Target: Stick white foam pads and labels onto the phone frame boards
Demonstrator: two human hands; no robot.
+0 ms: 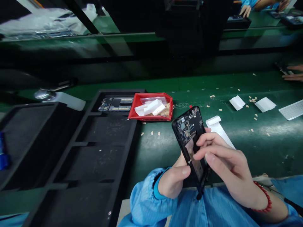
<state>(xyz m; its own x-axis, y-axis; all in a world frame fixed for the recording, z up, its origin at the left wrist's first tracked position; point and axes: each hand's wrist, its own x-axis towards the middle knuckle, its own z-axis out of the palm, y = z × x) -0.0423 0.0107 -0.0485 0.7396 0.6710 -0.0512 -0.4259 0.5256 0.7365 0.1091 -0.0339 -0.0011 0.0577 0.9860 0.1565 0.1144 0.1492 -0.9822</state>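
Observation:
An opened smartphone (189,135), its circuit board bare at the upper end, is held tilted in front of me. My left hand (174,178) grips it from below and behind, thumb along the near edge. Over the phone's lower half hovers my right hand (223,160), fingers stretched and a little apart, the index fingertip close to or on the inner surface. I cannot tell whether it touches. A white paper strip (221,130) lies on the bench behind my right hand.
A red bin (151,119) with paper scraps sits beyond the phone, against a black compartment tray (129,151) holding another opened phone (115,104). Folded papers (237,102) and small beige scraps dot the green bench (161,154). Co-workers' hands (294,73) show at right.

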